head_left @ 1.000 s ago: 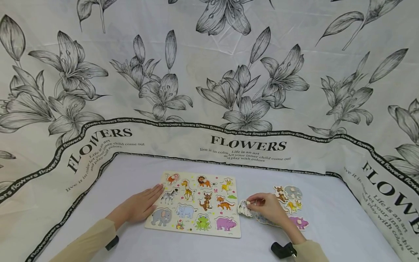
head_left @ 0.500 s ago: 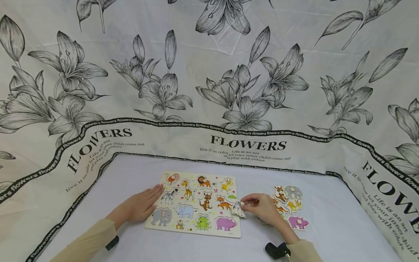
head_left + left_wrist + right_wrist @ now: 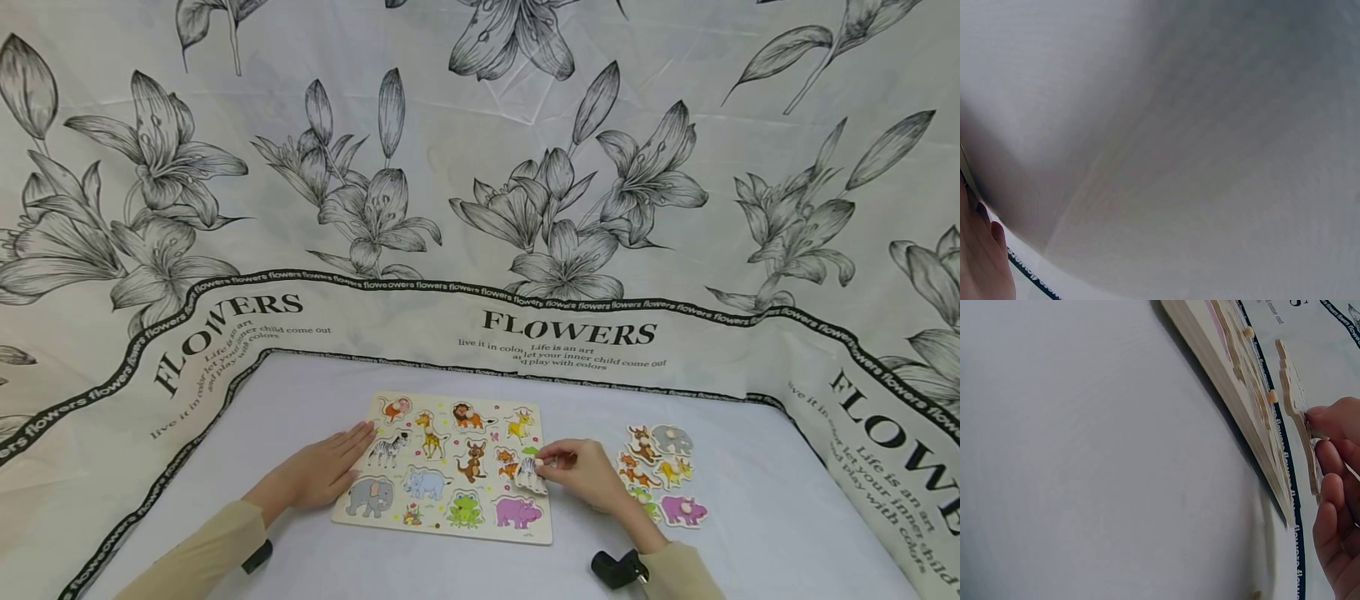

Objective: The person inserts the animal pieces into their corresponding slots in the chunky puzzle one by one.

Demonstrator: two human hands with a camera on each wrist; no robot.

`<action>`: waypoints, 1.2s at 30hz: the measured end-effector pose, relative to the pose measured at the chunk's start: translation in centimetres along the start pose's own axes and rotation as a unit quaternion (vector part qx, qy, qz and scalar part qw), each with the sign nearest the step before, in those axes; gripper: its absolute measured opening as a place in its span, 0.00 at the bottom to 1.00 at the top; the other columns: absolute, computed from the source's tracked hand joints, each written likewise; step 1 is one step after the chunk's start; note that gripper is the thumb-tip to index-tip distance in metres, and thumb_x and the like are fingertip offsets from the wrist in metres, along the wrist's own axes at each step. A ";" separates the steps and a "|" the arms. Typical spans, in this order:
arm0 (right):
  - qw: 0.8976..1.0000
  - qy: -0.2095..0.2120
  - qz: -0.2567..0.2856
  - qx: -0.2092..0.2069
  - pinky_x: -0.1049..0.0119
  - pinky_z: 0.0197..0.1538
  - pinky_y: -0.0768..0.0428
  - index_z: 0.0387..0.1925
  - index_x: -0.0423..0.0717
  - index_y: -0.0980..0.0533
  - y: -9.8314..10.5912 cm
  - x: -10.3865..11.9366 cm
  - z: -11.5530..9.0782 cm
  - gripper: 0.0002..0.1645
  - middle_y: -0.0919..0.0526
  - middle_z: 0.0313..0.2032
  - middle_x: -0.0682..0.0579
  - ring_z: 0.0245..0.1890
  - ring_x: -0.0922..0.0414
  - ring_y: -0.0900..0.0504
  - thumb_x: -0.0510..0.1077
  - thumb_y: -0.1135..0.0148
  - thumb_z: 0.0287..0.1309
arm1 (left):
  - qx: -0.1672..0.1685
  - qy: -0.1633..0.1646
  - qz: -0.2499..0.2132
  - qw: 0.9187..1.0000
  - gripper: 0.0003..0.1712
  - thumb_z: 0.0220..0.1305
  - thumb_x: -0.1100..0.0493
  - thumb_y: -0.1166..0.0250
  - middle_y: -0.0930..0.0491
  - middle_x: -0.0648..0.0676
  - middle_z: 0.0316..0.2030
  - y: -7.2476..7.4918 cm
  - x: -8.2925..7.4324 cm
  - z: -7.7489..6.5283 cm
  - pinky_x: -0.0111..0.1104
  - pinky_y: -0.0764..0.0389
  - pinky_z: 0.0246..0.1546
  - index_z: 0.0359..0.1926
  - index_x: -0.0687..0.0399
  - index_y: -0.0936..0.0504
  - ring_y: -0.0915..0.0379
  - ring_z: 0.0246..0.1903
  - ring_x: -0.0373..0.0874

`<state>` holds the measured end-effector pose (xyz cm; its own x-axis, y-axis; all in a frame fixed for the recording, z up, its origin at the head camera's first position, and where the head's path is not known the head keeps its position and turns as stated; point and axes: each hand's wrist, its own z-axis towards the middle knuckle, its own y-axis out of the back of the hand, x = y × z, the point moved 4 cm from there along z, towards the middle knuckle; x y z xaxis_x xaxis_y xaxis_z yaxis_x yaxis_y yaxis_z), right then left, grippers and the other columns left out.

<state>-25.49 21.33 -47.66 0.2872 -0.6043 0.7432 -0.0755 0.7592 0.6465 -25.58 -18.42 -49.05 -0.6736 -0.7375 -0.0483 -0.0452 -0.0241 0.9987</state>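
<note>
A zebra puzzle piece (image 3: 529,475) is pinched by its knob between the thumb and fingers of my right hand (image 3: 592,473). In the head view it overlaps the right side of the animal puzzle board (image 3: 510,537), partly covering the tiger picture. The right wrist view shows the wooden piece (image 3: 1299,422) edge-on, raised above the board (image 3: 1229,419), from which small knobs stick up. My left hand (image 3: 322,468) lies with straight fingers along the board's left edge; only part of the hand (image 3: 985,262) shows in the left wrist view.
Right of the board lie several loose pieces, among them a kangaroo (image 3: 641,443), a grey elephant (image 3: 672,439), a tiger (image 3: 637,472), a yellow animal (image 3: 673,473) and a purple hippo (image 3: 684,510). A frog piece (image 3: 645,502) is partly behind the right arm. A flower-printed cloth (image 3: 420,325) stands behind.
My right hand has carried the zebra piece leftward from beside the board to over its right side, uncovering the loose tiger and frog pieces. The left hand stays put.
</note>
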 end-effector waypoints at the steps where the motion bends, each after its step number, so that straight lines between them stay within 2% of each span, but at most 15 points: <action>1: 1.000 -0.002 0.003 0.001 0.75 0.26 0.27 0.34 0.49 0.15 -0.1 0.1 0.1 0.12 0.19 0.24 0.57 0.23 0.67 0.28 0.46 0.25 0.45 | -0.004 -0.002 0.001 1.000 0.33 0.74 0.52 0.56 0.46 0.63 0.73 0.0 0.0 0.0 0.47 0.39 0.71 0.71 0.67 0.45 0.49 0.72 0.58; 6: 1.000 0.007 0.019 0.000 0.75 0.26 0.26 0.34 0.46 0.15 -0.6 0.9 0.3 0.11 0.17 0.25 0.55 0.23 0.67 0.27 0.44 0.26 0.46 | -0.029 -0.008 0.003 1.000 0.33 0.73 0.51 0.54 0.43 0.63 0.72 -0.2 0.1 0.0 0.45 0.37 0.70 0.71 0.66 0.43 0.46 0.71 0.58; 10: 1.000 0.021 0.022 -0.001 0.76 0.26 0.26 0.34 0.45 0.15 -1.0 1.3 0.6 0.11 0.16 0.26 0.55 0.23 0.68 0.27 0.43 0.26 0.46 | -0.036 -0.007 0.008 0.999 0.33 0.73 0.50 0.54 0.43 0.62 0.72 -0.3 0.1 0.1 0.43 0.38 0.70 0.71 0.65 0.42 0.46 0.71 0.58; 16: 0.999 0.027 0.022 0.003 0.77 0.26 0.27 0.34 0.46 0.15 -1.8 1.7 1.1 0.10 0.16 0.26 0.55 0.22 0.68 0.28 0.43 0.26 0.47 | -0.013 -0.003 -0.008 1.000 0.33 0.73 0.51 0.55 0.46 0.64 0.73 0.0 0.1 0.1 0.47 0.39 0.70 0.72 0.66 0.45 0.49 0.72 0.58; 22: 0.999 0.029 0.025 0.004 0.76 0.25 0.26 0.34 0.48 0.15 -2.3 2.0 1.4 0.08 0.17 0.25 0.57 0.22 0.68 0.28 0.42 0.27 0.48 | 0.015 0.013 -0.007 1.000 0.34 0.74 0.50 0.57 0.49 0.62 0.74 0.0 0.1 0.1 0.46 0.42 0.72 0.72 0.65 0.46 0.52 0.73 0.57; 30: 1.000 0.023 0.016 -0.002 0.75 0.26 0.25 0.33 0.51 0.15 -2.6 2.4 1.9 0.07 0.18 0.24 0.59 0.22 0.66 0.27 0.42 0.27 0.48 | 0.017 0.014 -0.003 1.000 0.34 0.74 0.50 0.58 0.49 0.61 0.74 -0.2 0.2 0.2 0.46 0.42 0.72 0.73 0.65 0.47 0.52 0.74 0.56; 36: 1.000 0.027 0.013 -0.003 0.76 0.25 0.26 0.33 0.49 0.15 -3.0 3.1 2.4 0.07 0.18 0.24 0.58 0.22 0.67 0.28 0.42 0.27 0.48 | 0.014 0.012 -0.002 1.000 0.34 0.74 0.50 0.57 0.49 0.61 0.74 -0.2 0.2 0.2 0.46 0.41 0.72 0.73 0.65 0.46 0.52 0.73 0.56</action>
<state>-26.71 16.64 -46.86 0.3356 -0.5711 0.7491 -0.0775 0.7758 0.6262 -25.82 -18.41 -49.26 -0.6552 -0.7537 -0.0515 -0.0690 -0.0082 0.9976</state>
